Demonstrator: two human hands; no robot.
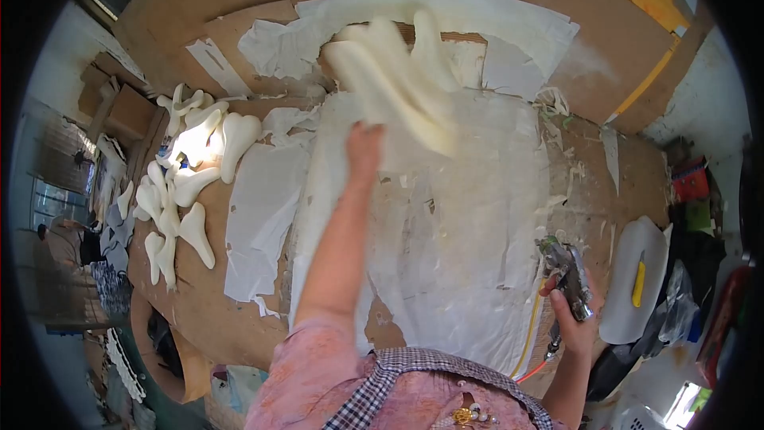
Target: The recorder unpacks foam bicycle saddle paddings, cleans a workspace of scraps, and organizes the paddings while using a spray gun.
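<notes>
My left hand (365, 149) reaches forward over the paper-covered table, its fingers smeared by motion. Right beside it is a blurred cream saddle-shaped piece (410, 107), tilted; whether the fingers touch it I cannot tell. Behind that, another cream piece (430, 48) stands against the back of the work area, with more pale shapes overlapping it. On the right, my right hand (574, 320) is closed around a metal spray gun (574, 280) with a hose fitting below it. A red hose (532, 373) runs from the fitting toward my body.
Several cream saddle-shaped pieces (196, 235) lie piled at the left. White paper (461, 255) covers the table's middle, torn in places. Cardboard walls (557, 24) rise behind. At the right sits a white container (629, 302) with a yellow-handled tool (639, 283). Another person (64, 243) is far left.
</notes>
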